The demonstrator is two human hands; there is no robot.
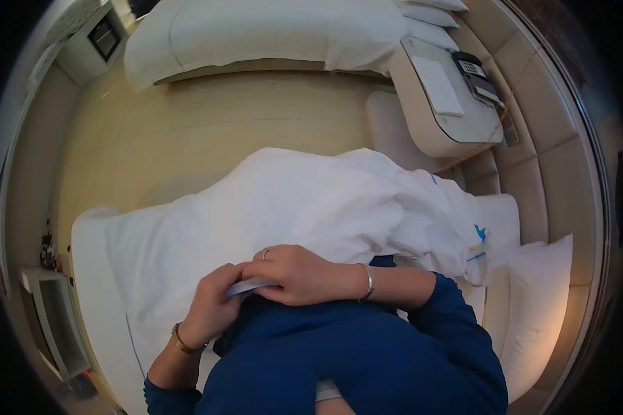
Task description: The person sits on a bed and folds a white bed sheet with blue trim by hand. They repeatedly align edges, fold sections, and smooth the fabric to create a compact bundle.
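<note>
Close to my body, both hands meet over the near side of a bed. My left hand (215, 298), with a watch-like band at the wrist, pinches one end of a narrow white strip (253, 285), perhaps a fabric edge. The fingers of my right hand (296, 277) close on the strip's other end; a ring and a silver bracelet show on that side. What the strip belongs to is hidden beneath the hands. Beyond them a white duvet or sheet (290, 197) lies spread, smoother at left and rumpled at right, where blue marks show.
A white pillow (537, 295) leans by the padded headboard wall (522, 129) at right. Past the bed are bare floor (213, 114) and a second bed (270, 31). Between the beds, a nightstand (436, 124) bears a telephone (470, 70). An open-fronted cabinet (62, 321) stands at left.
</note>
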